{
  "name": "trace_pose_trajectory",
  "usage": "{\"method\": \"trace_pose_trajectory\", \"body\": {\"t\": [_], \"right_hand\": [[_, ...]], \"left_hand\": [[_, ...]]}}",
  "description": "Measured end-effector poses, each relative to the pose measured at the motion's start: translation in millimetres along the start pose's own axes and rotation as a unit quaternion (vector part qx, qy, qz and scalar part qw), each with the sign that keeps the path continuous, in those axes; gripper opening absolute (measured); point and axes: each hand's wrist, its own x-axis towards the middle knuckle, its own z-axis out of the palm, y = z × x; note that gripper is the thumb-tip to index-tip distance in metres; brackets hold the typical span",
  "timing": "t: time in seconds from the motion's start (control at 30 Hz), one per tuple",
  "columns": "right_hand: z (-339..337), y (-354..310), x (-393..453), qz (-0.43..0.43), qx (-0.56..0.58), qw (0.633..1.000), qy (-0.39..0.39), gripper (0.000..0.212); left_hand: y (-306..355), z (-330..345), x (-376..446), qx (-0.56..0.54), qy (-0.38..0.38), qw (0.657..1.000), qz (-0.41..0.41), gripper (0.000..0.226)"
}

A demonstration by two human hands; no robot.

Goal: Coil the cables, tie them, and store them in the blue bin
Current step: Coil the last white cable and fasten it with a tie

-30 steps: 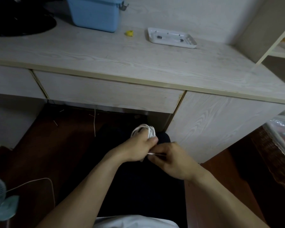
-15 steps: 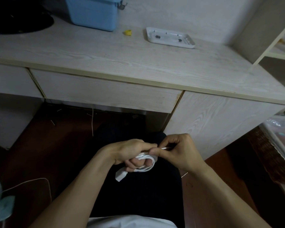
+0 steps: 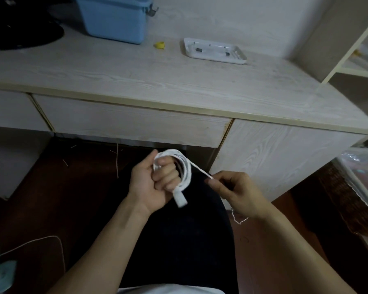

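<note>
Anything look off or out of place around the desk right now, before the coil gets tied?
Little stands out. A small yellow scrap lies loose on the desk between the blue bin and the white tray. The left hand holds the white cable coil; the right hand pinches the tie.

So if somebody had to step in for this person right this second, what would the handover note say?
Left hand: closed around the coiled white cable, plug end hanging below the fist.
Right hand: pinching a thin white tie that runs taut to the coil; its loose tail dangles under the hand.
Blue bin: on the desk, far left, away from both hands.
Done: cable coiled.
Left: finish tying the coil, then put it in the bin. Whether the tie is already knotted cannot be seen.
</note>
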Motion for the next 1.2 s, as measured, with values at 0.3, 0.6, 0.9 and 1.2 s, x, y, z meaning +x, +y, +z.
{"method": "trace_pose_trajectory", "body": {"t": [0.3,0.6,0.9,1.2], "right_hand": [[18,2,0,0.023,-0.122,0.985,-0.122,0.009],[34,-7,0,-0.11,-0.153,0.978,-0.085,0.014],[14,-9,1,-0.055,-0.06,0.996,0.021,0.037],[0,12,8,0.013,0.13,0.991,-0.006,0.022]], "left_hand": [[10,-15,14,-0.019,0.18,0.966,0.183,0.03],[-23,-24,11,0.649,0.107,0.739,0.146,0.025],[-5,4,-9,0.533,-0.108,0.823,-0.162,0.038],[5,7,-9,0.42,-0.062,0.905,0.012,0.017]]}}
